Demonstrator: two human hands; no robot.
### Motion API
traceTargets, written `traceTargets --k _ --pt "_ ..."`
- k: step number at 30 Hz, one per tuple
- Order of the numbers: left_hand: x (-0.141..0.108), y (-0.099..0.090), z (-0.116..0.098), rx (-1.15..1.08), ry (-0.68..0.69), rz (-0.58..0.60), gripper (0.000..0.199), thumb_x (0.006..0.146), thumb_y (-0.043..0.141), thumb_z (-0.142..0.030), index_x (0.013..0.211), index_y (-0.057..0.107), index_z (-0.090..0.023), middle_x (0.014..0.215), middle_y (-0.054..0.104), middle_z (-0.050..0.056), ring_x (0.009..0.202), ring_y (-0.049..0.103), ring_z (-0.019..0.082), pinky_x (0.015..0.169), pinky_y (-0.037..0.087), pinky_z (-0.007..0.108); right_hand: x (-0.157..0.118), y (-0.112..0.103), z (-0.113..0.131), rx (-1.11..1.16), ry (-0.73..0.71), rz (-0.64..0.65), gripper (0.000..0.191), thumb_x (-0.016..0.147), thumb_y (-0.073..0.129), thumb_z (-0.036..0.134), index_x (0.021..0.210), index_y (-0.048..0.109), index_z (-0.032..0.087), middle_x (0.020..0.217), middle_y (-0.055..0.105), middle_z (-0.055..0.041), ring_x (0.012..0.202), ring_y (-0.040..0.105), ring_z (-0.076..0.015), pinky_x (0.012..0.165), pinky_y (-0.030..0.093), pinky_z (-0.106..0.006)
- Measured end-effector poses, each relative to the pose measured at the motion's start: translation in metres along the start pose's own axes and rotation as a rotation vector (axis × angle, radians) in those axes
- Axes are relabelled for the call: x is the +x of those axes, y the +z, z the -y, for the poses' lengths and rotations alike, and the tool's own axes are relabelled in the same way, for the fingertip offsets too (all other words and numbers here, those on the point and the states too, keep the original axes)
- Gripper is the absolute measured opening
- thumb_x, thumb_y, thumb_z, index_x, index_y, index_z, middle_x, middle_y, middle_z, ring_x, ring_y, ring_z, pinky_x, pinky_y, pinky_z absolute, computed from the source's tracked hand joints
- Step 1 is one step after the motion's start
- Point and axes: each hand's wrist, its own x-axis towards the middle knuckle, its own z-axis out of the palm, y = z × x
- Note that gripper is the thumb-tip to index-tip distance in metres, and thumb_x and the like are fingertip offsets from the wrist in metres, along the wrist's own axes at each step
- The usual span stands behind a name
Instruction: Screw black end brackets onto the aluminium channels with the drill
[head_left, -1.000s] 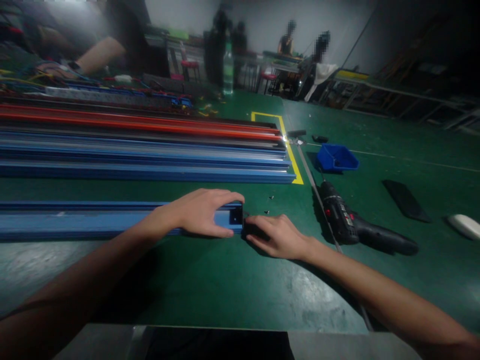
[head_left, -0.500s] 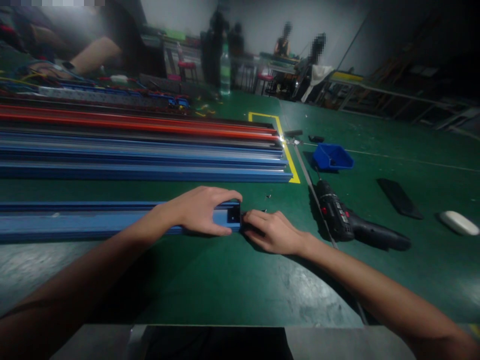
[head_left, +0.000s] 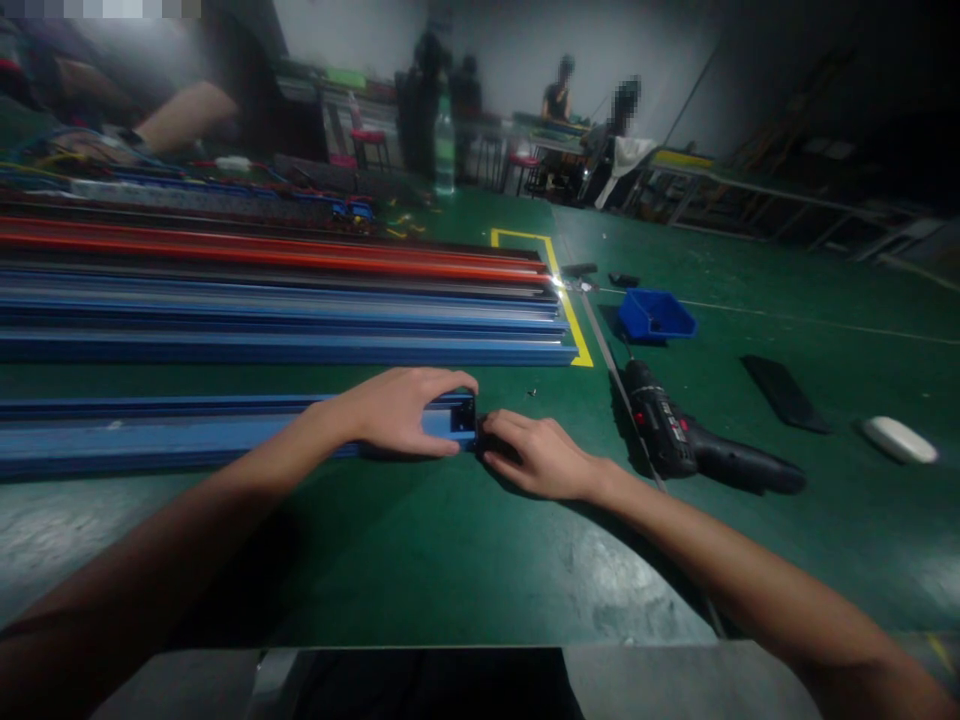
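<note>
A long blue metal channel lies lengthwise on the green table, running in from the left edge. My left hand straddles it near its right end, fingers on the far wall and thumb along the near wall. A black end piece sits in the channel's open end. Curled against that end piece is my right hand, its fingertips bent around the outer side and partly hidden. Just beyond the right hand lies a small screw.
Blue and red channels lie behind. To the right are a black cordless drill, a blue parts bin, a dark flat phone-like object and a white rounded object. Another person's arm rests among wires at far left.
The view has shifted slightly. Both hands stay at the channel's end, with the right fingers close against the black end piece. A second small screw beside the right hand no longer shows.
</note>
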Motion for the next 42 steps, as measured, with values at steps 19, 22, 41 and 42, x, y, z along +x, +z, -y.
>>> traceTargets --k 19,22,41,42 --pt "-0.0051 0.0025 -0.0054 0.028 -0.023 0.027 0.077 0.086 0.069 -0.060 0.150 0.045 -0.025 0.148 0.062 0.011 0.130 0.064 0.032 0.108 0.051 0.042 -0.0032 0.0029 -0.0016 -0.083 -0.049 -0.006 0.030 0.103 0.054 0.027 0.131 0.055 0.015 0.128 0.067 -0.0148 0.089 0.069 -0.0208 0.065 0.053 -0.031" --pt "-0.0054 0.0023 -0.0054 0.022 -0.008 0.020 0.075 0.086 0.070 -0.059 0.149 0.047 -0.025 0.147 0.063 0.011 0.130 0.064 0.031 0.107 0.051 0.041 -0.0033 0.0030 -0.0012 -0.093 -0.053 -0.013 0.029 0.103 0.055 0.026 0.129 0.056 0.015 0.126 0.068 -0.0145 0.088 0.069 -0.0199 0.063 0.052 -0.029" --pt "-0.0066 0.0031 -0.0062 0.015 -0.008 0.004 0.072 0.086 0.072 -0.060 0.145 0.050 -0.026 0.145 0.064 0.009 0.130 0.064 0.031 0.107 0.051 0.042 -0.0041 0.0033 0.0038 -0.162 -0.021 -0.008 0.025 0.104 0.054 0.027 0.125 0.061 0.015 0.122 0.071 -0.0116 0.084 0.068 -0.0183 0.059 0.044 -0.028" --pt "-0.0068 0.0034 -0.0060 0.015 -0.010 0.005 0.072 0.086 0.072 -0.060 0.145 0.050 -0.027 0.145 0.064 0.008 0.130 0.064 0.031 0.107 0.051 0.042 -0.0039 0.0033 0.0041 -0.169 -0.015 -0.012 0.024 0.104 0.054 0.027 0.124 0.061 0.015 0.120 0.071 -0.0113 0.082 0.067 -0.0177 0.058 0.043 -0.028"
